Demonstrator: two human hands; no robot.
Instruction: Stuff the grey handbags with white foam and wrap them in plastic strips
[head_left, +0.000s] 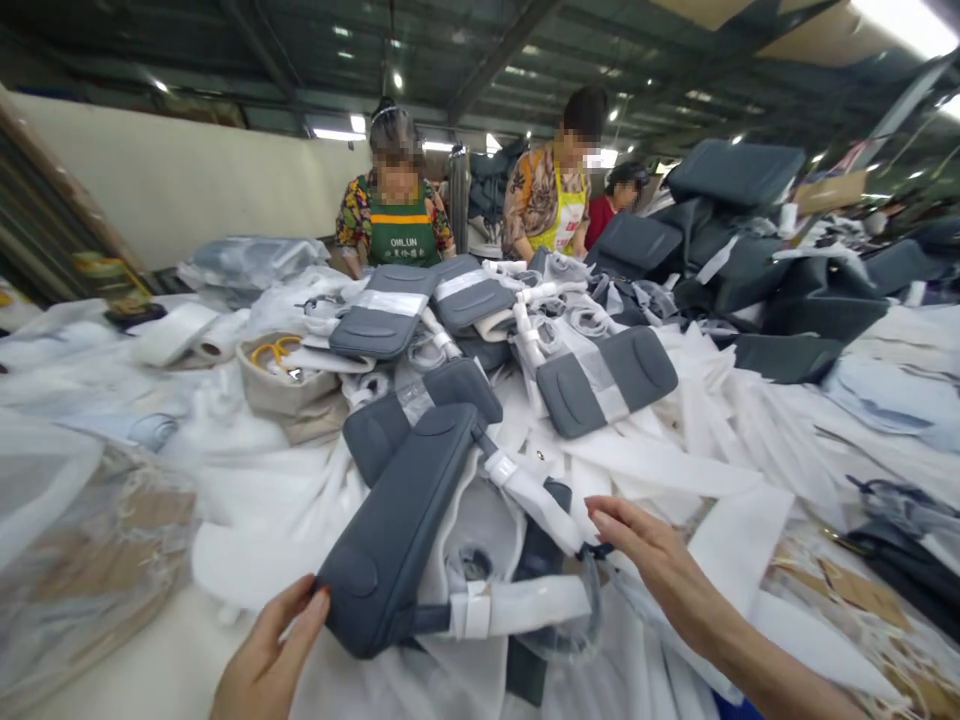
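A dark blue-grey handbag [405, 520] lies tilted on the pile in front of me. My left hand [274, 645] has its thumb and fingers on the bag's lower left corner. White foam wrapping covers the bag's strap [536, 500], and another wrapped strap part [525, 605] lies lower down. My right hand [641, 540] is above the strap's far end, fingers stretched out with nothing visible in them. Clear plastic [589, 610] loops beneath that hand. Behind this bag lies a second handbag [412, 410] with a clear band around it.
More banded handbags [607, 380] lie ahead amid white foam sheets [675, 470]. A fabric bin [281, 385] holds yellow-handled scissors [276, 352]. Dark bags [772, 250] are heaped at the right. Co-workers in aprons [405, 235] stand across the table. Plastic-covered cardboard pieces [97, 560] lie at left.
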